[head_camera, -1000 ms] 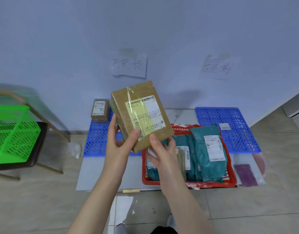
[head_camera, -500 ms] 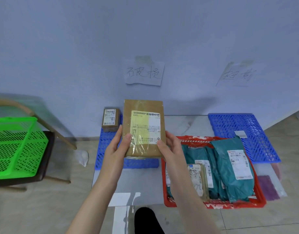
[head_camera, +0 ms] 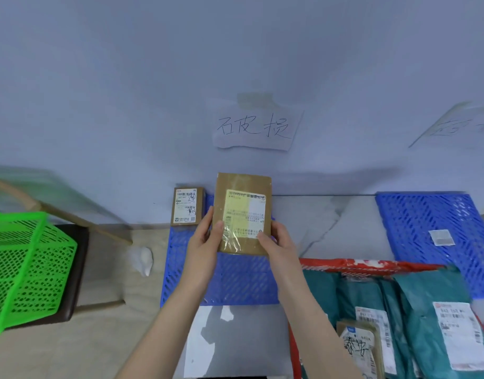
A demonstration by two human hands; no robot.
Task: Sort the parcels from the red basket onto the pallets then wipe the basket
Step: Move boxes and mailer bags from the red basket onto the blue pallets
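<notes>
On the left blue pallet a small brown box occupies the far left corner. The brown parcel, between left hand and right hand, is over the far middle. Its near half is open. The red basket blocks the near right.

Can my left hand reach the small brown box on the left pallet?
Probably, once freed: left hand grips the flat brown taped parcel; small brown cardboard box sits uncovered just beyond it.

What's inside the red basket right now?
Inside the red basket: several teal bag parcels with white labels, and a small brown parcel resting over them at the near side. They cover the basket floor, so anything underneath is hidden.
</notes>
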